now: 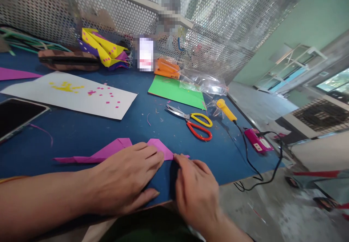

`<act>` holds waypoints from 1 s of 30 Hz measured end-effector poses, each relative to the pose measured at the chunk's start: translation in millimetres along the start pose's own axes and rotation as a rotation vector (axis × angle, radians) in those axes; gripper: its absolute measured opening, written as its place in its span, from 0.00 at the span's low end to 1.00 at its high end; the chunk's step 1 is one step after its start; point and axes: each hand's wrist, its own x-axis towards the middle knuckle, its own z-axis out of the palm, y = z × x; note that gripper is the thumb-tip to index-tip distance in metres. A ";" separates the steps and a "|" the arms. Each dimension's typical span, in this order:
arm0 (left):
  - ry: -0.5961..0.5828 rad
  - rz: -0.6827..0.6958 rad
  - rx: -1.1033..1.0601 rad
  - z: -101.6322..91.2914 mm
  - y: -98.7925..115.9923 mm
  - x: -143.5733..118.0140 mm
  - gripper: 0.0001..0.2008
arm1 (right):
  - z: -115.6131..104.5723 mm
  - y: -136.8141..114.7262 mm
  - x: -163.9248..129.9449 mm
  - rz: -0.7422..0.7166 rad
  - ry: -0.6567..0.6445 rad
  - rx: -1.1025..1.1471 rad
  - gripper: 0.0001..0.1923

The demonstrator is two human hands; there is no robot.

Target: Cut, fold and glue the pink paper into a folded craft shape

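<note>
Purple folded paper, a long pointy plane-like shape [109, 151], sat near the front edge of the blue table [81, 133]. My left hand [128, 180] lay flat on its right end, fingers spread, pressing rather than gripping. My right hand [196, 191] pinched the paper's right tip with its fingertips. Farther back lay scissors with yellow and red handles [195, 123], a green paper sheet [177, 91] and a white sheet dotted with pink bits [73, 94].
</note>
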 end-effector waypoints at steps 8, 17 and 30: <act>-0.001 0.016 -0.004 3.1 -2.3 -1.1 0.17 | -8.6 9.6 -8.2 0.428 -0.050 0.424 0.15; -0.002 0.023 0.013 0.5 -2.3 0.8 0.16 | -8.7 17.8 -2.5 0.539 0.028 0.676 0.16; 0.042 0.023 -0.030 3.5 -2.9 -1.1 0.18 | -4.6 7.4 -3.4 -0.130 -0.133 0.135 0.41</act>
